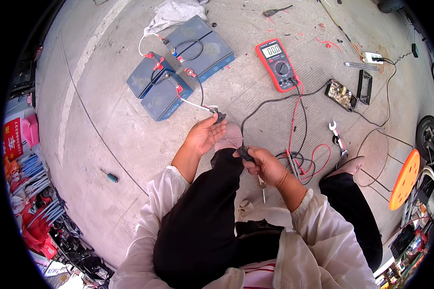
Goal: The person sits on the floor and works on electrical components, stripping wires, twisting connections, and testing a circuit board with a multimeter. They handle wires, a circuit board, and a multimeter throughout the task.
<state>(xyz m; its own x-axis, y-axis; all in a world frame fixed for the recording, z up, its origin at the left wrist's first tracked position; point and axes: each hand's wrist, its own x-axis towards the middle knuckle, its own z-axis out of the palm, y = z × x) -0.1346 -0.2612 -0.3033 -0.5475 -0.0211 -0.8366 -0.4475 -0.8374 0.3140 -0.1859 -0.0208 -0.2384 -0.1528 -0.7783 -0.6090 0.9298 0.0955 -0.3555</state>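
Observation:
My left hand (203, 137) pinches a black connector (219, 115) between thumb and fingers. White and black wires run from it to several blue-grey batteries (168, 99), linked by short leads with red terminal covers. My right hand (270, 166) is closed on a black plug (245, 153). Its black cable loops up and right to an opened charger (341, 94) with its circuit board showing. Connector and plug are apart. Below my right hand a thin screwdriver (263, 190) points down; whether the fingers touch it is hidden.
A red multimeter (278, 65) lies on the concrete, its test leads (298, 161) tangled nearby. Right of it are a black charger cover (365, 87), a white power strip (372, 58), wrenches (339, 138) and an orange stool (404, 179). At left lies a teal-handled screwdriver (112, 177).

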